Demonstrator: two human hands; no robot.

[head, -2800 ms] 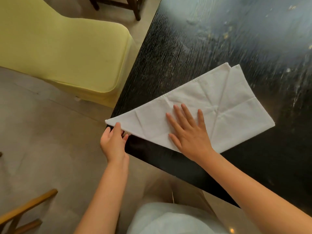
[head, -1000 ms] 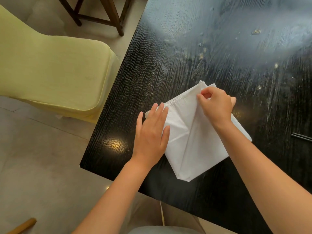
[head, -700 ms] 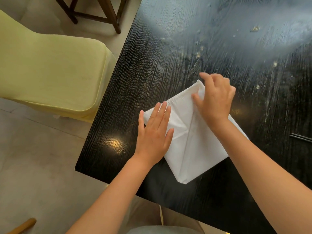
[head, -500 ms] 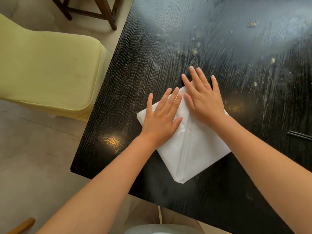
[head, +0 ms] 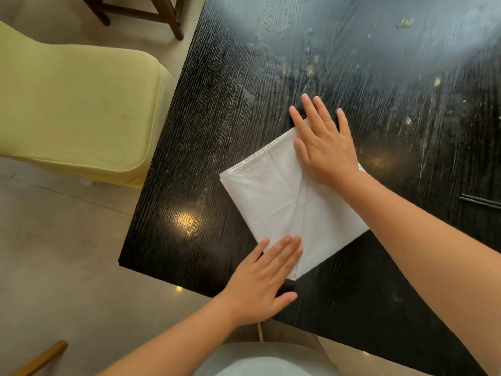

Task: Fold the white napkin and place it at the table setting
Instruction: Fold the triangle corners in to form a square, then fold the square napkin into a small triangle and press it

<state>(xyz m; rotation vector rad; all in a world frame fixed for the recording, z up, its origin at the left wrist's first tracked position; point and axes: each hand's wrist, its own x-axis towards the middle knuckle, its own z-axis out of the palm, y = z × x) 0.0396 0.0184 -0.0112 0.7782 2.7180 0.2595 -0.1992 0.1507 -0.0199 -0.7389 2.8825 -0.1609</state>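
Note:
The white napkin (head: 273, 196) lies folded into a diamond-like square near the corner of the black wooden table (head: 244, 85), with a crease running down its middle. My right hand (head: 324, 143) rests flat, fingers spread, on the napkin's far corner. My left hand (head: 264, 280) lies flat with fingers together over the napkin's near corner, its fingertips on the cloth and its palm over the table. Neither hand grips anything.
A yellow upholstered chair (head: 73, 112) stands left of the table. Dark wooden chair legs (head: 168, 17) show at the top left. Black chopsticks (head: 479, 200) lie at the right edge. A wooden chair arm (head: 40, 359) pokes in at the bottom left.
My left hand has slid from the napkin's left part down to its near corner. My right hand stays flat on the far corner. Earlier the napkin was folded from a long shape into this square.

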